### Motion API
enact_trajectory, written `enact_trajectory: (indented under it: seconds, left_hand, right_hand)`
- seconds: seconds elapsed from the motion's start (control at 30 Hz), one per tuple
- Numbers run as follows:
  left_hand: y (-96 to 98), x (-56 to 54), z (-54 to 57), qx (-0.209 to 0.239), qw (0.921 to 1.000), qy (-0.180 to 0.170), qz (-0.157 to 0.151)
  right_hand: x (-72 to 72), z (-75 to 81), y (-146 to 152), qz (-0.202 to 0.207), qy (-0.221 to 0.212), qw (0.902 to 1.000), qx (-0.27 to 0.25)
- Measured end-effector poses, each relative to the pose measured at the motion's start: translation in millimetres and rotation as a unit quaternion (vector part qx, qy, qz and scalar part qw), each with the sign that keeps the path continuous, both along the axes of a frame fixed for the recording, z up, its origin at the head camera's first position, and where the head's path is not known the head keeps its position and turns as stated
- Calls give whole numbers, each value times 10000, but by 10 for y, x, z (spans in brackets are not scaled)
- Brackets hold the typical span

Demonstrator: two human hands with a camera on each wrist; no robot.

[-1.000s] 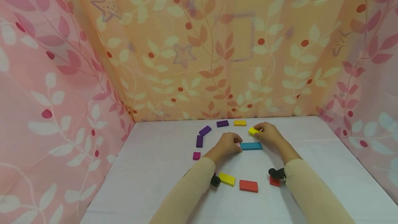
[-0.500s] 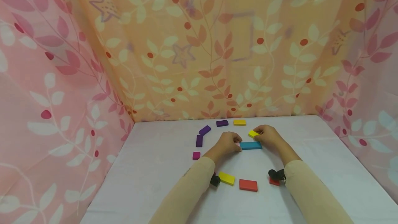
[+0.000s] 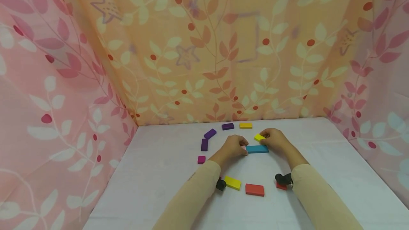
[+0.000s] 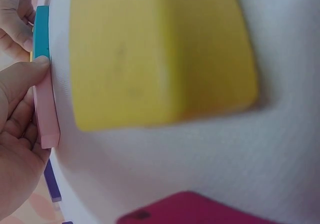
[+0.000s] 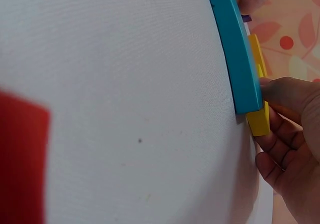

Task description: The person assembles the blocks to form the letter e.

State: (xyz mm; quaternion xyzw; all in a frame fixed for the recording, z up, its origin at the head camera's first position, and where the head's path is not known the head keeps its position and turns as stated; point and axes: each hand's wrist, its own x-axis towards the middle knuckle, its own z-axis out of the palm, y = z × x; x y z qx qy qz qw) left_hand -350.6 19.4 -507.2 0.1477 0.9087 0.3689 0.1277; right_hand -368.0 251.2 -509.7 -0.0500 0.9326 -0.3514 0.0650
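Observation:
My left hand [image 3: 234,146] grips a pink block [image 4: 46,107], its thumb lying by the joint where this block meets a teal-blue block [image 3: 257,149]. Most of the pink block is hidden by the fingers in the head view. The two blocks lie end to end in a line. Just behind the blue block's right end, a yellow block [image 3: 259,137] is pinched by my right hand [image 3: 275,138]. In the right wrist view that yellow block [image 5: 258,124] shows past the end of the blue one, between the thumb and curled fingers.
Around both hands lies a loose ring of blocks: purple ones [image 3: 210,133] and a yellow one [image 3: 245,125] behind, a magenta one [image 3: 201,159] at left, yellow [image 3: 233,183] and red [image 3: 254,190] ones in front. Another red block [image 3: 281,185] sits under the right wrist camera.
My right hand has brought the yellow block slightly nearer, toward the blue block. The left hand keeps its hold on the pink block. The head view has shifted a little.

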Motion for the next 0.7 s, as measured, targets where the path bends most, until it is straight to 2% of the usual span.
enact_trajectory:
  seconds: [0.3,0.7]
  left_hand:
    - [-1,5,0,2,10000,54,7]
    - [-3,23,21,111,9998,-120,134]
  right_hand:
    - [10,-5,-15,-49,44,10000,5]
    - [21,9,-24,-59,46,9999,73]
